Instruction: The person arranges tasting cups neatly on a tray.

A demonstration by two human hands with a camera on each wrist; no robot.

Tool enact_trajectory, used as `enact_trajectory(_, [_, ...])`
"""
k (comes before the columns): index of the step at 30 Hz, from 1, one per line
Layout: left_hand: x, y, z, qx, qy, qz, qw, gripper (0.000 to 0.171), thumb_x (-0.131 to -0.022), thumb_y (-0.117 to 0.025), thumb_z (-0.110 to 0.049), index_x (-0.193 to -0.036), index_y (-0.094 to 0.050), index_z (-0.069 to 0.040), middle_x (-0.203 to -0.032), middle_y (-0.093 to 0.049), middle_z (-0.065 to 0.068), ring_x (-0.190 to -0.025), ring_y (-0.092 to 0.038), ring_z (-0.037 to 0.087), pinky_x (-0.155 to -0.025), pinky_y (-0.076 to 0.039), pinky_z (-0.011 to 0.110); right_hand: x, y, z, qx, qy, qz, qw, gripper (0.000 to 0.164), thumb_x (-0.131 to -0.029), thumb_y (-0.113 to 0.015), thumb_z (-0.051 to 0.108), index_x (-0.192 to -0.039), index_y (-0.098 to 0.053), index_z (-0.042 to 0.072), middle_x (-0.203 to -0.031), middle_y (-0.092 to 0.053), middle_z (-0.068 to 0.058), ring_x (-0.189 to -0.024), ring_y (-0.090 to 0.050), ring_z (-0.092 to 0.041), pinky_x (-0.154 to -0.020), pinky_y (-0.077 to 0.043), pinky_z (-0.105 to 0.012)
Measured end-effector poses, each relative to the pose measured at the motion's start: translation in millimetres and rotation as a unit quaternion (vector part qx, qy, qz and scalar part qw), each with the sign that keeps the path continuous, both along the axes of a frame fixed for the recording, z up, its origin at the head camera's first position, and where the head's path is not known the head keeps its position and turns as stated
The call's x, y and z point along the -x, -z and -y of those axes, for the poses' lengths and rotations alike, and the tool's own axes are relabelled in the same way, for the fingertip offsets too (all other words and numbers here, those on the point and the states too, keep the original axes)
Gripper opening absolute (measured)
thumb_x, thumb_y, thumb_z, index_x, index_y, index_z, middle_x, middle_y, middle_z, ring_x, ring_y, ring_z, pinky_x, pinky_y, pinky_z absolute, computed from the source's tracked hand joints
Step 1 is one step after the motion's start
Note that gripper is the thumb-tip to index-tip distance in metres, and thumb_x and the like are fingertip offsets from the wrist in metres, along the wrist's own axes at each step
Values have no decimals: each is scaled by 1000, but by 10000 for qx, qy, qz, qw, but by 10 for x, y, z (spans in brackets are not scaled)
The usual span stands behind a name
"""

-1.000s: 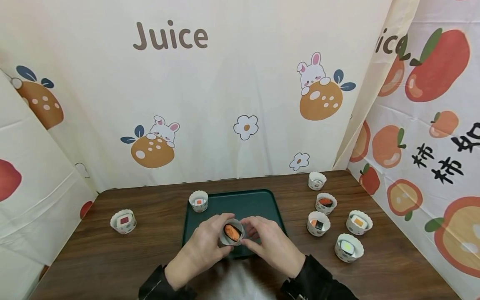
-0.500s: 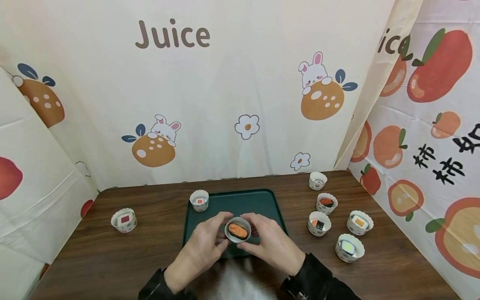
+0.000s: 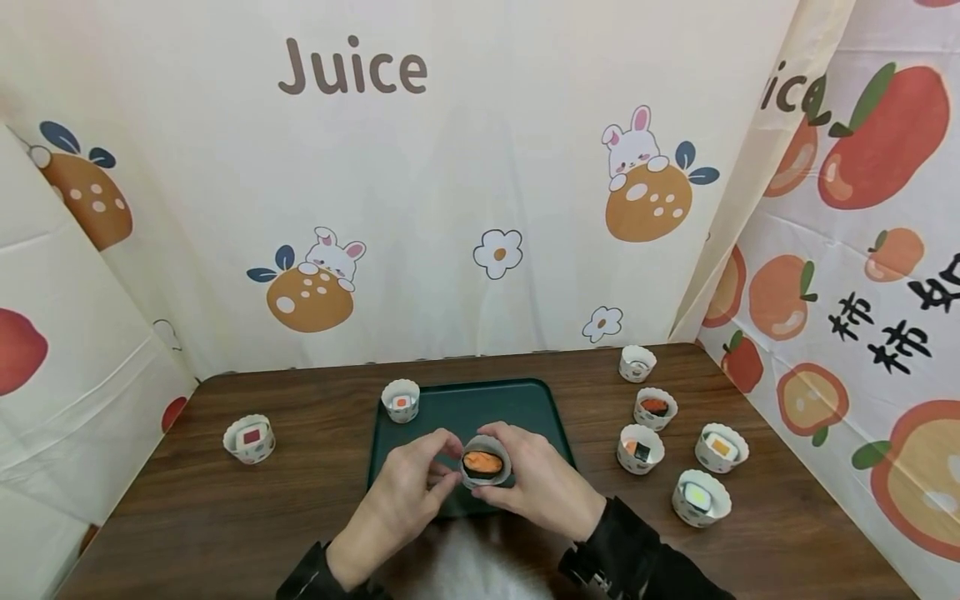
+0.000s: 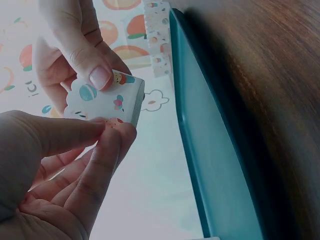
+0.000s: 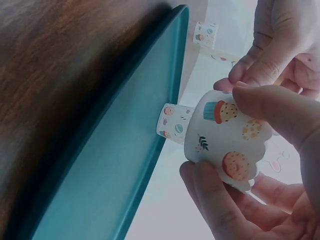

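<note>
A white paper baking cup [image 5: 215,140], printed with cupcakes and doughnuts, is above the near part of the dark green tray [image 3: 480,408]. Inside it sits a gunkan sushi piece [image 3: 482,463] with an orange top and a dark band. My right hand [image 3: 536,475] holds the cup from the right, thumb on one side and fingers on the other. At the cup's left side, my left hand [image 3: 412,483] has thumb and index fingertips pinched together at its wall. In the left wrist view the cup [image 4: 107,97] looks tipped, its base to the right.
Another cup [image 3: 401,402] with a sushi piece stands on the tray's far left corner. One more cup [image 3: 249,439] stands on the brown table [image 3: 315,417] at left. Several filled cups, including one with a yellow-green piece [image 3: 701,499], stand at right. Printed curtains [image 3: 420,167] enclose the table.
The cup with the orange-topped sushi has shifted right between the hands and now sits deeper in my right hand. My left hand's hold has moved to the cup's left edge.
</note>
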State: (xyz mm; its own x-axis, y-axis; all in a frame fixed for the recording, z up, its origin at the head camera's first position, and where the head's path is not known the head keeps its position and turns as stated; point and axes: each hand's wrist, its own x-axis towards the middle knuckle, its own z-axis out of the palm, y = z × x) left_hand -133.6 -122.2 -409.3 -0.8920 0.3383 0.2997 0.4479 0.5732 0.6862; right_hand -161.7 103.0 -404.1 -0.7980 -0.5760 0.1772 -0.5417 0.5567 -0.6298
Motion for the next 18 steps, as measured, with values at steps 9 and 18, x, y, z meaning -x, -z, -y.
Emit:
enact_trajectory(9, [-7, -6, 71, 46, 61, -208, 9998, 12, -99, -76, -7, -107, -73, -15, -105, -76, -1, -85, -77, 9, -74, -62, 21, 81, -7, 44, -213, -409, -112, 9989, 49, -95, -83, 17, -136, -57, 12, -123, -68, -4, -106, -68, -12, -89, -60, -27])
enact_trajectory(18, [62, -248, 358, -65, -599, -963, 9935, 19, -92, -82, -3, -104, -76, -17, -97, -78, -3, -82, -73, 3, -70, -61, 21, 393, -69, 227, -540, -292, -426, 9972, 52, -91, -85, 15, -135, -58, 10, -117, -68, -7, -99, -67, -15, -86, -59, -30])
